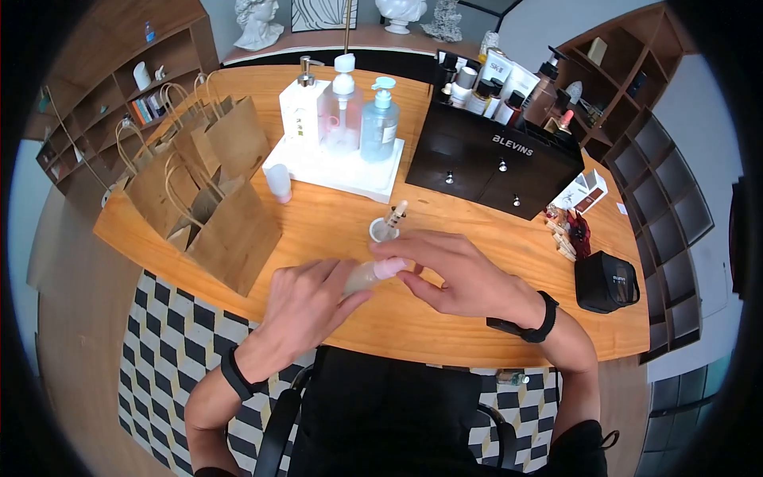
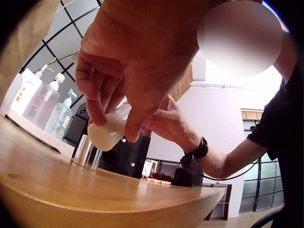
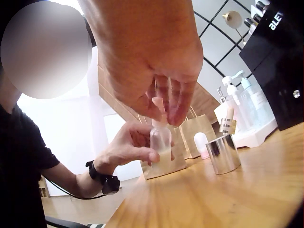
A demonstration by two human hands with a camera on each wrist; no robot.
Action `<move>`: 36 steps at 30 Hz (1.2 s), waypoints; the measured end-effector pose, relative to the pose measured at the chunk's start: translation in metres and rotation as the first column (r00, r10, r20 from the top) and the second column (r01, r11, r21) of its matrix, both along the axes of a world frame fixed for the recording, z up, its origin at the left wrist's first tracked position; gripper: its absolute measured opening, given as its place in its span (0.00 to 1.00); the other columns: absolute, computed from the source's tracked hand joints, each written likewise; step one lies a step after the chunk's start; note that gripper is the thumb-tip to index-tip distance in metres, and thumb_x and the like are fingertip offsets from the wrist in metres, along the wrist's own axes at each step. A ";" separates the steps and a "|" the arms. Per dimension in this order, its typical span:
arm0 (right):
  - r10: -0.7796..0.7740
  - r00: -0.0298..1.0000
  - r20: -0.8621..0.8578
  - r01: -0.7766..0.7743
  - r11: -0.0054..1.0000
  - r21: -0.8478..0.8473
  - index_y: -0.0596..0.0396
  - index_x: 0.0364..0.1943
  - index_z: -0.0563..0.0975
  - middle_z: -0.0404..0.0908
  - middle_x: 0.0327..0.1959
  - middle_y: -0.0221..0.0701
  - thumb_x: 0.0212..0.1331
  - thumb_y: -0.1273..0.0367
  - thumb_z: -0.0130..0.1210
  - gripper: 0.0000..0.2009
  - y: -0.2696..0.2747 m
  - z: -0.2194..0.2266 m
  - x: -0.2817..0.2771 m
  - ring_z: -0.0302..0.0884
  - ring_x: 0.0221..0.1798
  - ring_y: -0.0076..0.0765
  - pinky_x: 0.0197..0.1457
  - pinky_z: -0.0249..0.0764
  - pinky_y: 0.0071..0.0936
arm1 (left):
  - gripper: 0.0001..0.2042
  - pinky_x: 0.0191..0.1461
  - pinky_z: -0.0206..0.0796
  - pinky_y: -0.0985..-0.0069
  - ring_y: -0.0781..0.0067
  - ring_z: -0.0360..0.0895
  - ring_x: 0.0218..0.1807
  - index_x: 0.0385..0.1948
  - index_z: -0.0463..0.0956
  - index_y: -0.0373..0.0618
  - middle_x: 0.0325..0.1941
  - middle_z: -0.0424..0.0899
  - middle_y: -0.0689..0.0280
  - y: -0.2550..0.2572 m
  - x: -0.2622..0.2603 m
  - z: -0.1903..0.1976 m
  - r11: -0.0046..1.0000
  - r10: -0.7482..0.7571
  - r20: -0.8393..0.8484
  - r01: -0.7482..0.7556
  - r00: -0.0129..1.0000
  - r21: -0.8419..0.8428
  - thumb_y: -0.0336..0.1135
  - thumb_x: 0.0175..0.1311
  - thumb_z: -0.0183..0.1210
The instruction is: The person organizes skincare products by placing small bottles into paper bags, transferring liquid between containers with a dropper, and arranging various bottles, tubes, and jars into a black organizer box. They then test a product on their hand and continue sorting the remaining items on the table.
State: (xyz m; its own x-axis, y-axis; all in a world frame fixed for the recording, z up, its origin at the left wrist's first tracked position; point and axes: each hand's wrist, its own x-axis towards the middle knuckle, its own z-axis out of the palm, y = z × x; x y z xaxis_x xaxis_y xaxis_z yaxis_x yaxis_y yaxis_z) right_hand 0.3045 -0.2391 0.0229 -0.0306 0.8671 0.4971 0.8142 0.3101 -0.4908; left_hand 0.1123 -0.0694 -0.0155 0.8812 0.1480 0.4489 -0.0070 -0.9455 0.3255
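My left hand [image 1: 306, 302] grips a small clear bottle [image 3: 161, 142], tilted in the head view, with cream-coloured liquid inside and a pink pump top [image 1: 389, 267]. My right hand [image 1: 465, 274] is at that top, thumb on one side and fingers on the other, pinching around it. In the right wrist view its fingertips are close at the bottle's neck. Just beyond the hands stands a silver cup [image 3: 223, 155], white inside, with a dropper [image 1: 395, 213] with a ringed metal collar sticking up from it. A frosted bottle with a pink base [image 1: 278, 183] stands farther left.
Several brown paper bags [image 1: 230, 230] stand at the left. A white tray [image 1: 334, 181] bears pump bottles at the back. Right of it is a black cosmetics drawer box [image 1: 485, 159] topped with bottles and tubes. A small black case [image 1: 604, 282] sits near the right edge.
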 end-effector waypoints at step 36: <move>-0.014 0.996 0.094 0.017 0.999 -0.038 0.55 0.62 0.81 0.86 0.51 0.44 0.63 0.66 0.71 0.23 0.005 0.000 -0.013 0.89 0.45 0.50 0.44 0.86 0.43 | 0.19 0.32 0.75 0.64 0.56 0.85 0.31 0.46 0.84 0.42 0.33 0.86 0.61 0.004 -0.012 -0.007 1.000 -0.015 0.007 0.015 1.000 -0.001 0.44 0.61 0.75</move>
State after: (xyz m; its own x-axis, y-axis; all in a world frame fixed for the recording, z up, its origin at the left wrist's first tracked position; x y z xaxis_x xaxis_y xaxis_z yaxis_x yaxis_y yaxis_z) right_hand 0.2911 -0.2345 0.0227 -0.0618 0.8866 0.4584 0.8615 0.2793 -0.4240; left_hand 0.0999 -0.0651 -0.0226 0.8802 0.1356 0.4549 -0.0230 -0.9451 0.3261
